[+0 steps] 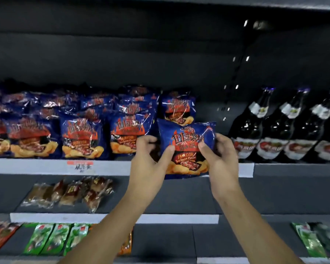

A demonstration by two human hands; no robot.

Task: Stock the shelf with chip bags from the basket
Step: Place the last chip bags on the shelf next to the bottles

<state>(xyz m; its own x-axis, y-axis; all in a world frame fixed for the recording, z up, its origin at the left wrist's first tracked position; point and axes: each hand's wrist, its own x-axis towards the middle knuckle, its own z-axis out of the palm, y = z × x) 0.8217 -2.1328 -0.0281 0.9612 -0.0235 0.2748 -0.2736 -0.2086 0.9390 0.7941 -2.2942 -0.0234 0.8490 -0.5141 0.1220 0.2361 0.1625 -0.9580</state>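
Both hands raised at the shelf front: left hand (pixel 151 151) and right hand (pixel 220 155) gripping opposite sides of a glossy blue barbecue chip bag (pixel 186 147), upright. Left of the hands, rows of matching blue chip bags (pixel 80 134) on the white-edged shelf (pixel 46 166). Right of them, dark glass bottles (pixel 271 130). Below, green foil packets (pixel 55 238).

A dark grey back wall (pixel 122 60) rises behind tiered store shelving. A slotted upright (pixel 234 77) runs down it, right of centre, catching small glints of light. Pale strips (pixel 36 166) front the shelf edges, one carrying a price tag (pixel 80 164). An upper shelf's (pixel 236 4) underside spans the top edge. Lighting is dim.
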